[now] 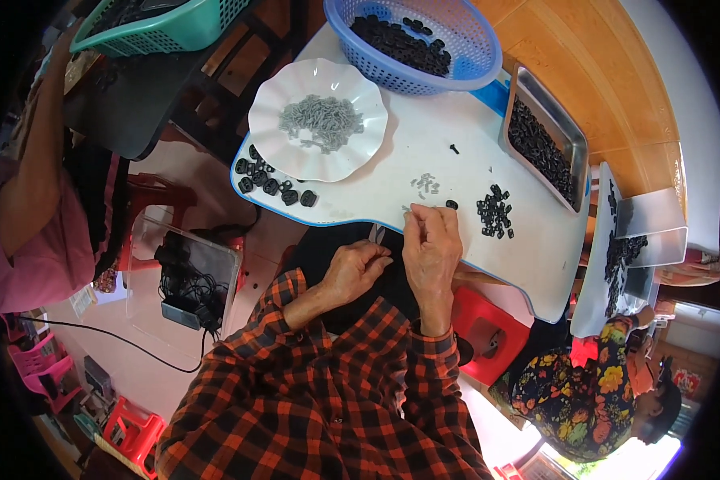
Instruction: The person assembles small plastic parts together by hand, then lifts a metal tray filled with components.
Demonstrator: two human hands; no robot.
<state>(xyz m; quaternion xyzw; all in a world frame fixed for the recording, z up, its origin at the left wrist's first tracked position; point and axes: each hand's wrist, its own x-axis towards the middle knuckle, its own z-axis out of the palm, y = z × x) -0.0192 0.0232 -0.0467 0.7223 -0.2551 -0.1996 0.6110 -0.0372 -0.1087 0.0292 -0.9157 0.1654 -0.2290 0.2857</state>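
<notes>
My left hand point(354, 270) is closed in front of my dark lap, below the table's edge. A silver pointed tool point(377, 233), perhaps tweezers, sticks out beyond its fingers; any small part in the fingertips is hidden. My right hand point(432, 248) reaches over the table edge, thumb and fingers pinched down at the white top. What they pinch is too small to make out. Just beyond those fingertips lie several loose small grey pieces point(426, 185). A black part point(451, 205) rests beside the right knuckles, and a cluster of small black parts point(494, 212) lies farther right.
A scalloped white plate point(264, 120) carries a grey heap. Black round parts point(270, 186) lie below it. Behind stand a blue basket point(476, 60) and a metal tray point(580, 156), both holding black parts. A lone black piece point(454, 149) lies mid-table. People sit left and right.
</notes>
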